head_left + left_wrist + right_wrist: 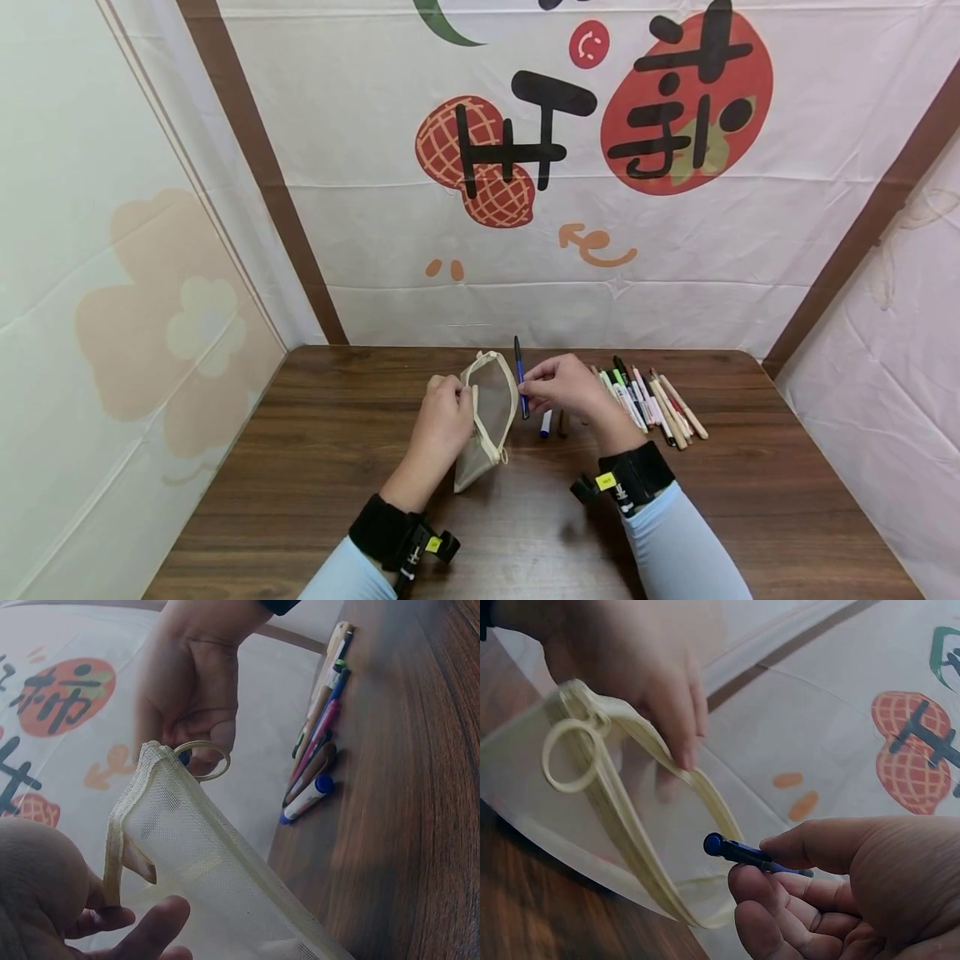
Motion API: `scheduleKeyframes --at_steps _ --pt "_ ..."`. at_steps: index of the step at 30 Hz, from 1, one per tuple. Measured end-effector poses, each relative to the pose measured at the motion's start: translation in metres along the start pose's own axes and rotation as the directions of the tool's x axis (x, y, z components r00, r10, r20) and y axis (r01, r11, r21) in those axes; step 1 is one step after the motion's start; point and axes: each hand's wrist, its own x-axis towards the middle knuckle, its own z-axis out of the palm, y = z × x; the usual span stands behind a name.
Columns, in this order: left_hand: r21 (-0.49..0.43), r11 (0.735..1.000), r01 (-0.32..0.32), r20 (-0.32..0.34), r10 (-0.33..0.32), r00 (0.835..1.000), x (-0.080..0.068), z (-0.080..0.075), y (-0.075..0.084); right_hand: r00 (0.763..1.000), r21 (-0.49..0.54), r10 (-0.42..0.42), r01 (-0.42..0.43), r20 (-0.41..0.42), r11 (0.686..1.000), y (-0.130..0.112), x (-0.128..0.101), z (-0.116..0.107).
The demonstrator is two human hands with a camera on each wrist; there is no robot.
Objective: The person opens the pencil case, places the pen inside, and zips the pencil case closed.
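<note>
Mesh pencil pouch [487,417] stands open-mouthed above the wooden table [315,433] — left hand [442,421] pinches its rim. Just right of the pouch, the right hand [562,387] pinches a blue pen [519,377]; loose pens [648,400] lie farther right, before the printed backdrop [525,167].

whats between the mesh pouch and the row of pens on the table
The right hand, pinching a blue pen beside the mesh pouch, plus a blue-capped marker lying on the table under it. The head view shows it.
</note>
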Motion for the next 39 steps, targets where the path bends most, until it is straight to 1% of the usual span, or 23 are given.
scheduleKeyframes --at_steps 5,9,13,17,24,27,30,33,36,37,39 --pt "0.000 1.000 -0.014 -0.017 0.014 1.000 -0.001 0.002 0.002 0.999 -0.039 -0.011 0.013 0.049 0.999 -0.001 0.001 0.012" --pt "0.011 1.000 -0.016 -0.026 0.016 1.000 -0.001 0.003 0.001 0.997 -0.047 0.003 0.001 0.082 0.999 -0.001 0.002 0.022" --pt "0.015 1.000 -0.023 -0.031 0.023 0.999 -0.001 0.003 0.001 0.995 -0.025 0.031 -0.028 0.099 0.999 0.000 0.002 0.030" --pt "0.016 0.999 -0.027 -0.036 0.028 0.999 -0.001 0.002 0.002 0.992 -0.010 0.031 -0.030 0.120 0.999 0.000 0.001 0.035" --pt "0.027 0.999 -0.038 -0.041 0.039 0.998 -0.001 0.004 0.002 0.994 -0.008 -0.002 0.002 0.108 1.000 0.001 0.004 0.042" --pt "0.028 0.999 -0.046 -0.055 0.048 0.997 -0.001 0.005 0.001 0.994 0.005 -0.018 0.018 0.109 1.000 -0.002 0.003 0.044" --pt "0.028 0.998 -0.048 -0.066 0.050 0.997 -0.001 0.005 0.000 0.994 0.012 -0.031 0.030 0.106 0.999 -0.004 0.002 0.041" --pt "0.031 0.999 -0.039 -0.055 0.041 0.998 -0.001 0.005 0.000 0.996 -0.014 -0.042 0.043 0.074 0.999 -0.005 0.001 0.033" --pt "0.025 0.999 -0.023 -0.033 0.024 0.999 -0.001 0.003 0.001 0.998 -0.085 -0.049 0.051 0.026 0.995 -0.005 -0.001 0.019" --pt "0.025 0.999 -0.021 -0.026 0.021 0.999 0.000 0.002 0.001 0.999 -0.125 -0.052 0.052 0.001 0.991 -0.004 -0.002 0.013" --pt "0.022 1.000 -0.018 -0.019 0.019 1.000 0.000 0.001 0.001 0.998 -0.170 -0.054 0.048 -0.033 0.984 -0.002 -0.003 0.001"
